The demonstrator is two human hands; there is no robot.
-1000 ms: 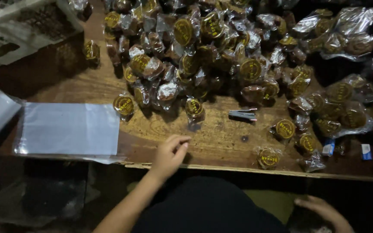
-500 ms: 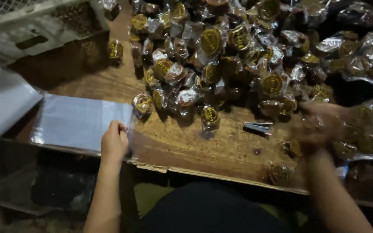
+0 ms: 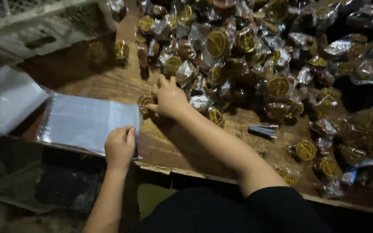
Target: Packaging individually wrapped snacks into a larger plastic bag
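Cake point(image 3: 144, 102) is lying at the bag point(image 3: 89, 122) mouth; we are gripping it with right hand point(image 3: 169, 100) fingers, left hand point(image 3: 119, 146) pinching the bag edge.

the right hand point(image 3: 169, 100) covers part of a wrapped round cake point(image 3: 144, 102), so only its left side shows. the fingertips of the left hand point(image 3: 119, 146) hide the near corner of the clear plastic bag point(image 3: 87, 123). the pile of wrapped cakes point(image 3: 255, 56) runs off the top and right edges. in the dark right side the wrappers blur together. a small grey thing point(image 3: 263, 130) on the desk point(image 3: 186, 142) is too small to tell. both arms are cut off by the bottom edge.
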